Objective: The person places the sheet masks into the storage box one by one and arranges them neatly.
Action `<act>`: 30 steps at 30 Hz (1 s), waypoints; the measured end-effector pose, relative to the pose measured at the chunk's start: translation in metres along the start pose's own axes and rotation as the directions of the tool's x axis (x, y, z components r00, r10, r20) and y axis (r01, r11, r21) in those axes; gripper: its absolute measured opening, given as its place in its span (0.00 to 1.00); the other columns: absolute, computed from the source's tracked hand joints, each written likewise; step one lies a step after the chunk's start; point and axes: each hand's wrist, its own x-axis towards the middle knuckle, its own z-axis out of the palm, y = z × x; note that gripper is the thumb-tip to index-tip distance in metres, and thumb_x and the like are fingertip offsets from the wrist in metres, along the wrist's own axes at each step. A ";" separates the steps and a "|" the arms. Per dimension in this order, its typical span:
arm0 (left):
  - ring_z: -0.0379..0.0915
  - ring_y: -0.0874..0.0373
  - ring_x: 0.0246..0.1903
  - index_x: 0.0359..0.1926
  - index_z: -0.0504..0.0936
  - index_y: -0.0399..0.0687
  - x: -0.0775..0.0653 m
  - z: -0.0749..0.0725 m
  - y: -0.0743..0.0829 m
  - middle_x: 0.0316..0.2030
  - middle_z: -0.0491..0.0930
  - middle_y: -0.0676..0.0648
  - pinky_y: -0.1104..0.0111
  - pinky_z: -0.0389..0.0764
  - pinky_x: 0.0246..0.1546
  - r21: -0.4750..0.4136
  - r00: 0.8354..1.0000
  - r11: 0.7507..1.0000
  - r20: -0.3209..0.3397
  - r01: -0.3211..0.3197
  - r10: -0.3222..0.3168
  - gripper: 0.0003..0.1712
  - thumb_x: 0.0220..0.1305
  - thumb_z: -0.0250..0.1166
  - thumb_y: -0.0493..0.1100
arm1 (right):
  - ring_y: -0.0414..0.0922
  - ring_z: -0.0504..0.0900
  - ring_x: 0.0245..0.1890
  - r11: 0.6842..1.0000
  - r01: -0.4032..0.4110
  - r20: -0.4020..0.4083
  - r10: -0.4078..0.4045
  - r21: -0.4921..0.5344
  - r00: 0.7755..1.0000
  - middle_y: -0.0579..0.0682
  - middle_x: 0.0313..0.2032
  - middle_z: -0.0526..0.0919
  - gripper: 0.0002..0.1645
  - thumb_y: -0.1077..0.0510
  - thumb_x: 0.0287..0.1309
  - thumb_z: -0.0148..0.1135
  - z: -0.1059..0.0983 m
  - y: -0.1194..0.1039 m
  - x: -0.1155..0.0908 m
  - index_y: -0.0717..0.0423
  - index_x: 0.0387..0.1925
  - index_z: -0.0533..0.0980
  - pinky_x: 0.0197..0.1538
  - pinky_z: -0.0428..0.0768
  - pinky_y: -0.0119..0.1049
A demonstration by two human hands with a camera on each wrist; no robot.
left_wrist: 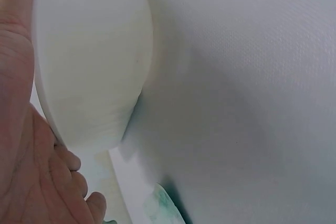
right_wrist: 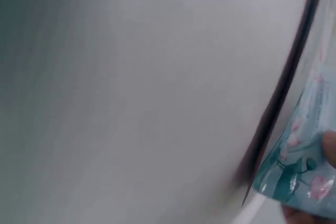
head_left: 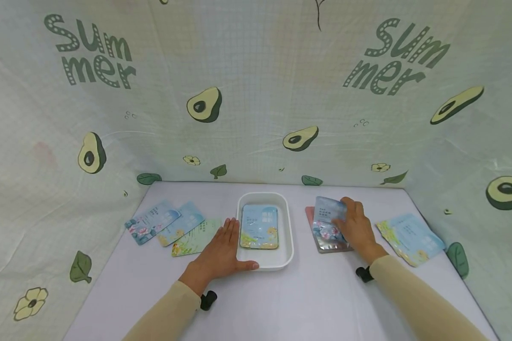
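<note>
Near the front edge of the white desk two arms in beige sleeves reach forward. The landmark here is the white tray in the middle of the desk. The left hand lies flat against the left side of the tray, its fingers straight along the rim and its thumb along the near wall; it grips nothing. Inside the tray one light blue packet lies flat. To the right of the tray, the right hand holds a blue packet with pink flowers, lifted and tilted, with fingers curled round its right edge. Under it a silver packet rests on the desk. More to the right of the tray lies another blue and yellow packet. To the left of the tray three packets lie in an overlapping row. Behind the tray stands a cloth backdrop printed with avocados
</note>
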 end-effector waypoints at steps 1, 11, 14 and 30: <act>0.31 0.41 0.85 0.84 0.41 0.34 0.000 0.000 0.000 0.85 0.40 0.35 0.48 0.48 0.83 0.000 1.000 1.000 0.000 0.002 -0.002 0.79 0.56 0.60 0.86 | 0.59 0.79 0.35 0.999 -0.007 -0.002 0.007 0.042 1.000 0.72 0.62 0.68 0.44 0.59 0.68 0.71 0.001 0.000 0.000 0.55 0.75 0.56 0.36 0.81 0.55; 0.31 0.41 0.85 0.84 0.40 0.34 0.000 0.001 0.000 0.85 0.40 0.35 0.48 0.47 0.83 0.004 1.000 1.000 0.007 0.012 -0.012 0.79 0.56 0.61 0.86 | 0.55 0.85 0.31 0.973 -0.070 -0.004 0.073 0.220 0.997 0.75 0.48 0.85 0.34 0.57 0.72 0.67 -0.006 -0.012 0.008 0.51 0.75 0.66 0.35 0.82 0.48; 0.30 0.41 0.85 0.84 0.40 0.34 0.000 0.002 -0.001 0.85 0.39 0.35 0.48 0.47 0.83 0.000 1.000 1.000 0.004 0.010 -0.010 0.79 0.56 0.61 0.86 | 0.58 0.88 0.42 0.959 -0.113 0.027 0.110 0.261 0.994 0.74 0.56 0.83 0.30 0.57 0.73 0.66 -0.011 -0.019 0.011 0.56 0.72 0.70 0.39 0.84 0.45; 0.30 0.42 0.85 0.84 0.40 0.34 0.001 -0.001 0.001 0.85 0.39 0.36 0.48 0.47 0.84 0.016 1.000 1.000 0.009 0.014 -0.014 0.79 0.56 0.60 0.87 | 0.49 0.86 0.35 0.934 -0.156 0.131 0.119 0.321 0.984 0.70 0.50 0.86 0.29 0.60 0.71 0.68 -0.022 -0.049 0.027 0.58 0.70 0.71 0.33 0.81 0.34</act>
